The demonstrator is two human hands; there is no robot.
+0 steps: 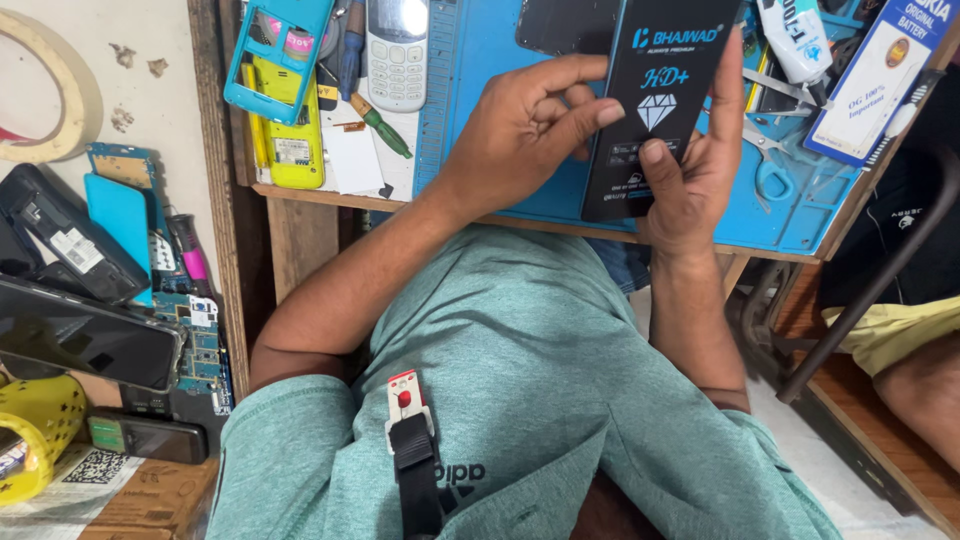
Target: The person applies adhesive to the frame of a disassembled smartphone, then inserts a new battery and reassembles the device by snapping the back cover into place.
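Note:
A long black flat packet (655, 70) with a diamond picture on it is held upright over the blue work mat (480, 60). My left hand (525, 125) grips its left edge, thumb across the front. My right hand (700, 170) holds its right edge and lower part, thumb pressed on the front, forefinger stretched up along the side. Both forearms reach out from my green shirt over the wooden table edge (320, 197).
On the table's left lie a white keypad phone (397, 50), a yellow phone body (290, 140), a light blue phone frame (275, 50) and a green screwdriver (380, 125). Tweezers and a blue-white box (880, 75) lie right. Phone parts and circuit boards (150, 290) crowd the left shelf.

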